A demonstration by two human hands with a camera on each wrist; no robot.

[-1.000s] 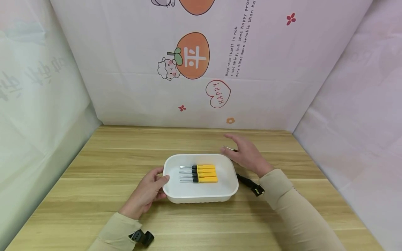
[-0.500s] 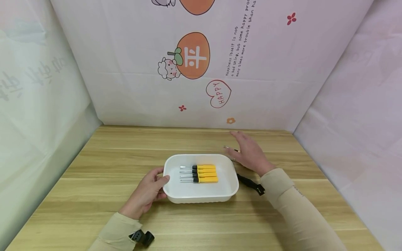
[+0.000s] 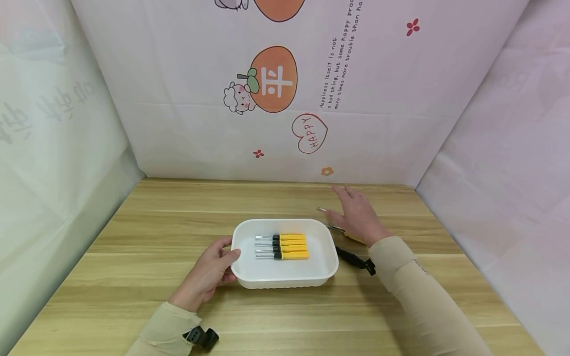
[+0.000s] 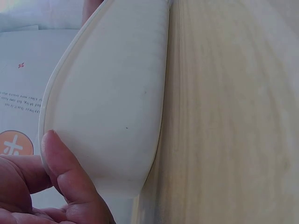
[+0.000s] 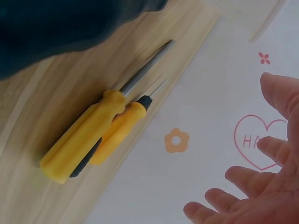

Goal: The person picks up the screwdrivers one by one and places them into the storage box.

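My left hand (image 3: 209, 269) grips the left end of a white plastic tray (image 3: 285, 283), thumb over the rim and fingers outside. Inside the tray, several screwdrivers (image 3: 291, 246) with yellow handles and black collars lie side by side, shafts to the left. My right hand (image 3: 358, 215) hovers beyond the tray's right end, fingers spread and holding nothing. Below it, a larger yellow screwdriver (image 5: 84, 140) and a smaller yellow screwdriver (image 5: 124, 133) with a black collar lie on the table; in the head view, the hand partly hides them.
A dark elongated thing (image 3: 352, 258) lies by the tray's right end, close to my right wrist. A black wrist camera (image 3: 202, 338) sits on my left sleeve. The wood-grain table (image 3: 285, 316) meets a printed white backdrop (image 3: 191, 138) behind, with white sheets at both sides.
My right hand has shifted slightly right and back, opening wider, and more of the screwdrivers beneath it shows. My left hand and the tray stay where they were.
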